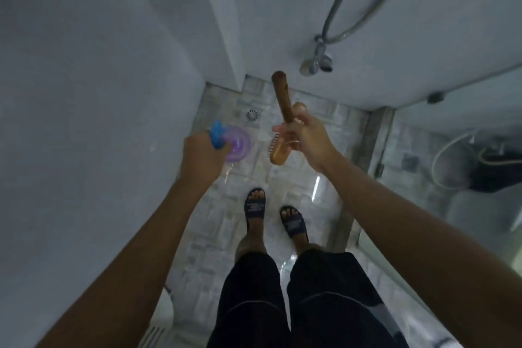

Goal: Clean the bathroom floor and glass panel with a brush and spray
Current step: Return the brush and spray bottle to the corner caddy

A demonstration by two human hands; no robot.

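Standing in the shower stall here, both hands loaded up and nothing touching the floor [214, 223] yet, so I'd call this the setup step: tools picked, scrubbing not started

Left hand [202, 154] is wrapped around the spray [236, 144], a purple bottle with a blue trigger head, held out over the tiles near the drain [252, 115]. Right hand [306, 138] is closed on the brush [282, 118], gripping it about mid-handle, wooden handle end pointing up and away, bristle head hanging down toward the camera side. Brush is up in the air, well above the tiles

Next move, my guess: aim the nozzle down and wet the tiles, or swing right to the glass [440, 155]. Either way the brush needs flipping so the bristles face the work, since right now they look turned sideways. Floor already looks shiny and wet in spots, so footing in those sandals [255, 206] matters

Count:
- brush: one
- spray: one
- hands: two, both full
- drain: one
- sandals: two
- glass: one that I can see, on the right
- hose [347, 3]: one on the wall, plus a tap [317, 61] under it
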